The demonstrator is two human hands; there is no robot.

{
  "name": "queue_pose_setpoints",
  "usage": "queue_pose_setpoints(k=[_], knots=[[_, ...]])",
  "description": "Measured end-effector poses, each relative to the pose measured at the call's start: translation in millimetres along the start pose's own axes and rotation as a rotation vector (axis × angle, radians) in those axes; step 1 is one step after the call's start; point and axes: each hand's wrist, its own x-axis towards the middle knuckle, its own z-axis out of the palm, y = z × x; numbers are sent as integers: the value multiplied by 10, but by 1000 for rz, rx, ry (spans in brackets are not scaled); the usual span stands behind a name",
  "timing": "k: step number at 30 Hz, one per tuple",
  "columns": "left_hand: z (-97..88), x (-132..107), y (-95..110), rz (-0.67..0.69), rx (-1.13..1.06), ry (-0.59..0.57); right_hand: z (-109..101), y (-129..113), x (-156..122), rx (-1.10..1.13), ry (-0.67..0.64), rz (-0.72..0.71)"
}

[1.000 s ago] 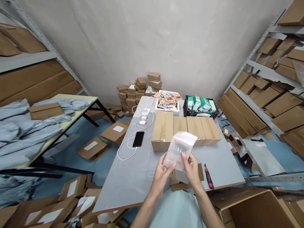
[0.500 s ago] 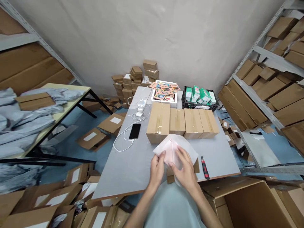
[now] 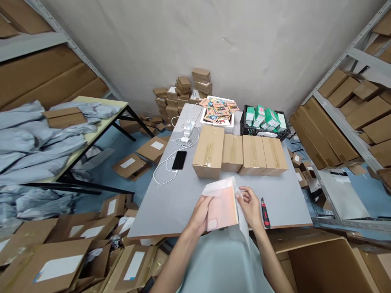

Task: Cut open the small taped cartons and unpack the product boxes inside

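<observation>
My left hand is closed on the left edge of a flat pink book-like item, held tilted over the table's front edge. It has an orange tint, a pale yellowish right edge and a small rounded square in its lower corner. Thin translucent white wrapping covers its top and hangs down its right side. My right hand pinches the loose part of that wrapping, right of the item. What the item is exactly, I cannot tell. A red and black utility knife lies on the table, right of my right hand.
Taped cardboard boxes stand in a row across the grey table. Behind them are a white tray of colourful packets and a black crate of green-white boxes. A phone with a white cable lies left. An open carton stands front right.
The item has turned, and its pink face now shows. My right hand has moved off it to the right, drawing the white wrapping aside. My left hand has shifted lower on its edge.
</observation>
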Motion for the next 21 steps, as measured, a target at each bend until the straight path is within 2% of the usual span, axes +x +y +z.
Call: queue_pose_setpoints(k=[3, 8, 10, 12, 15, 17, 19, 21], knots=[[76, -8, -43, -90, -69, -11, 12, -5, -75, -42, -99, -72], [139, -42, -81, -59, -18, -84, -115, -93, -202, -348, -261, -349], [136, -37, -94, -41, 9, -86, -177, -69, -213, -402, -268, -388], [125, -15, -129, -74, -3, -143, -234, -5, -210, -416, -258, -423], [99, 31, -238, -321, -46, -341, -332, 109, -191, -430, -242, -475], [85, 59, -333, -461, -65, -419, -424, 159, -177, -472, -230, -491], [84, 79, -419, -468, -67, -411, -540, 175, -165, -540, -224, -483], [103, 92, -479, -396, -27, -349, -672, 163, -162, -614, -224, -458]])
